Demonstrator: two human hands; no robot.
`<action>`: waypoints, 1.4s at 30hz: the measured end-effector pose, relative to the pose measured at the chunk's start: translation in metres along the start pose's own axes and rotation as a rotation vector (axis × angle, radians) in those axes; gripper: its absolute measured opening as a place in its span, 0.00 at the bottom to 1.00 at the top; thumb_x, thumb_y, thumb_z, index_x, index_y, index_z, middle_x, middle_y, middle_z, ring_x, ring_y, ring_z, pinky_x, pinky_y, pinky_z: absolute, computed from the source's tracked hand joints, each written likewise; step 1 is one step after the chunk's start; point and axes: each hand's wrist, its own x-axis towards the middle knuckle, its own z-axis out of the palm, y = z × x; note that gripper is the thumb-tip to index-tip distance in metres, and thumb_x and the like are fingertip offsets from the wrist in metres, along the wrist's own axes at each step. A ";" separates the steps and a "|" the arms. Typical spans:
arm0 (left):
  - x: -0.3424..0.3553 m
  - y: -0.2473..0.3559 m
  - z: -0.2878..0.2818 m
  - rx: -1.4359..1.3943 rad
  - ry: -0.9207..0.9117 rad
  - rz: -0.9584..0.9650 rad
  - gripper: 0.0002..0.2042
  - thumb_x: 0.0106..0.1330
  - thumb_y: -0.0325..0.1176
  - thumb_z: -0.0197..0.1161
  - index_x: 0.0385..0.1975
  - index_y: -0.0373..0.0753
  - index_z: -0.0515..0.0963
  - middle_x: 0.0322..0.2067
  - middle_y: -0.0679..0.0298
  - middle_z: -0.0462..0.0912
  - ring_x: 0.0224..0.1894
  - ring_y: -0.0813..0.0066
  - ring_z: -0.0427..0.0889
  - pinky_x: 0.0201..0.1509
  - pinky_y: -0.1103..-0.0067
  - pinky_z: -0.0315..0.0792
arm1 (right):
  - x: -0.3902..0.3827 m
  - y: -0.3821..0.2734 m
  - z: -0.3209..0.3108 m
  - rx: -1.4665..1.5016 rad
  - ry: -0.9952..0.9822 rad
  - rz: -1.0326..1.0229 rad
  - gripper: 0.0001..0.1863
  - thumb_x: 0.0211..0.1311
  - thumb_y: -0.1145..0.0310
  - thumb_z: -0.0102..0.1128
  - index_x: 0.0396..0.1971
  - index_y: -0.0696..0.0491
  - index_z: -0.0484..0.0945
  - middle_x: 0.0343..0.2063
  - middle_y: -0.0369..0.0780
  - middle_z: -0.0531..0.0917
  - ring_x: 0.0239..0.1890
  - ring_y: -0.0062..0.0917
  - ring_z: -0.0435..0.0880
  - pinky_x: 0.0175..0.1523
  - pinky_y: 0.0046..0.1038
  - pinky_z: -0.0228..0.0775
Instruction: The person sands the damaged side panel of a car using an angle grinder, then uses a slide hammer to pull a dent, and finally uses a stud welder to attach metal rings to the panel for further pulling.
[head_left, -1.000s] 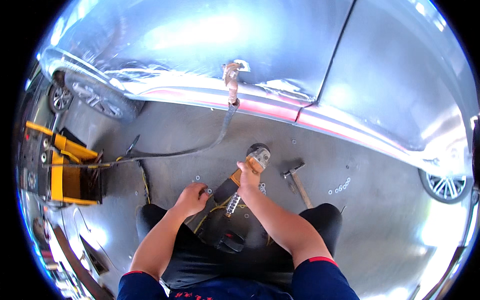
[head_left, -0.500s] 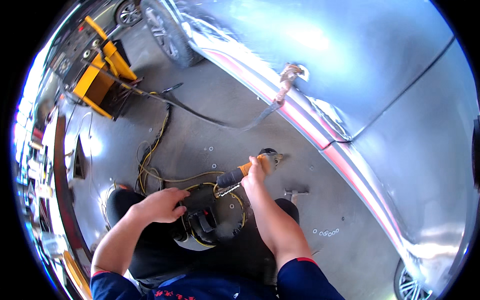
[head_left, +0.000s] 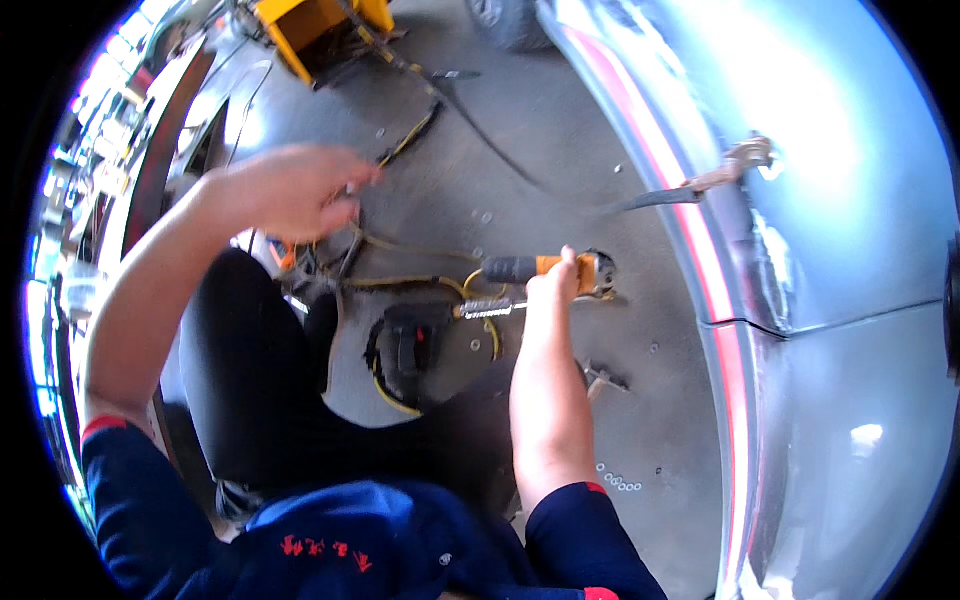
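My right hand point(head_left: 553, 283) is closed around the orange middle of a black-and-orange angle grinder point(head_left: 515, 269), whose disc end points right, toward the car. A silver ribbed metal rod point(head_left: 485, 309) runs up to the underside of this hand; whether the hand touches it I cannot tell. The rod extends from a black pistol-shaped tool point(head_left: 408, 340) with a red trigger, lying on the floor between my legs. My left hand point(head_left: 305, 192), slightly blurred, hovers above the yellow-and-black cables point(head_left: 395, 282), thumb and fingers apart, with nothing seen in it.
A bare-metal car side point(head_left: 850, 230) with a reddish sill stands on the right. A rusty clamp point(head_left: 740, 165) with a black cable is fixed to it. On the floor are a hammer point(head_left: 603, 380) and several washers point(head_left: 618, 482). A yellow machine point(head_left: 315, 30) stands far off; a cluttered bench lines the left.
My view has turned and shifted, bringing the car upright at the right. My left hand has lifted away from the pistol-shaped tool, up and to the left. My right hand keeps its place at the grinder.
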 end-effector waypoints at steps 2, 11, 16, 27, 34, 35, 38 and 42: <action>-0.010 -0.034 0.027 -0.081 0.060 -0.055 0.23 0.67 0.36 0.55 0.62 0.37 0.71 0.50 0.49 0.80 0.55 0.51 0.79 0.60 0.62 0.73 | 0.008 0.006 0.008 -0.051 0.060 -0.089 0.32 0.54 0.64 0.75 0.57 0.61 0.73 0.52 0.44 0.80 0.47 0.32 0.83 0.53 0.39 0.79; 0.002 -0.055 0.045 0.048 -0.153 -0.252 0.24 0.66 0.36 0.55 0.64 0.41 0.71 0.53 0.51 0.81 0.55 0.51 0.80 0.59 0.62 0.74 | 0.022 -0.006 0.003 -0.156 0.057 -0.011 0.30 0.52 0.67 0.75 0.55 0.58 0.76 0.51 0.41 0.81 0.46 0.32 0.83 0.52 0.40 0.80; 0.028 -0.054 0.009 0.151 0.180 -0.094 0.24 0.65 0.36 0.57 0.62 0.38 0.73 0.50 0.51 0.80 0.52 0.56 0.81 0.61 0.64 0.73 | 0.062 0.006 0.019 -0.101 0.019 -0.169 0.29 0.52 0.66 0.75 0.54 0.58 0.75 0.50 0.41 0.81 0.47 0.31 0.83 0.54 0.38 0.78; 0.119 -0.113 0.051 0.123 -0.132 0.227 0.26 0.60 0.34 0.67 0.60 0.40 0.74 0.41 0.58 0.82 0.45 0.57 0.82 0.53 0.66 0.76 | 0.154 0.040 0.059 -0.276 0.008 -0.353 0.30 0.54 0.67 0.73 0.57 0.59 0.75 0.55 0.42 0.80 0.55 0.31 0.80 0.62 0.36 0.72; 0.242 -0.194 0.012 0.309 -0.100 0.312 0.26 0.61 0.32 0.65 0.62 0.41 0.73 0.42 0.55 0.80 0.47 0.55 0.82 0.53 0.62 0.76 | 0.176 0.062 0.105 -0.174 0.179 -0.470 0.31 0.59 0.69 0.72 0.61 0.55 0.71 0.58 0.38 0.77 0.56 0.31 0.79 0.61 0.38 0.73; 0.271 -0.195 0.014 0.321 -0.060 0.362 0.27 0.61 0.33 0.65 0.62 0.41 0.72 0.43 0.54 0.80 0.48 0.54 0.81 0.53 0.61 0.75 | 0.186 0.063 0.098 -0.132 0.173 -0.525 0.29 0.59 0.71 0.72 0.60 0.53 0.71 0.56 0.38 0.78 0.55 0.30 0.79 0.60 0.38 0.75; 0.337 -0.186 0.027 0.370 -0.242 0.534 0.28 0.64 0.34 0.63 0.65 0.39 0.69 0.49 0.50 0.78 0.54 0.52 0.80 0.57 0.60 0.75 | 0.160 0.073 0.105 -0.151 0.146 -0.338 0.26 0.62 0.68 0.69 0.59 0.53 0.71 0.53 0.38 0.79 0.51 0.28 0.82 0.55 0.36 0.77; 0.417 -0.160 0.085 0.485 -0.378 0.785 0.28 0.67 0.38 0.59 0.67 0.38 0.67 0.56 0.46 0.76 0.59 0.50 0.77 0.65 0.60 0.70 | 0.131 0.078 0.071 -0.665 0.341 -0.532 0.22 0.60 0.60 0.66 0.50 0.58 0.78 0.46 0.46 0.83 0.49 0.39 0.83 0.55 0.39 0.74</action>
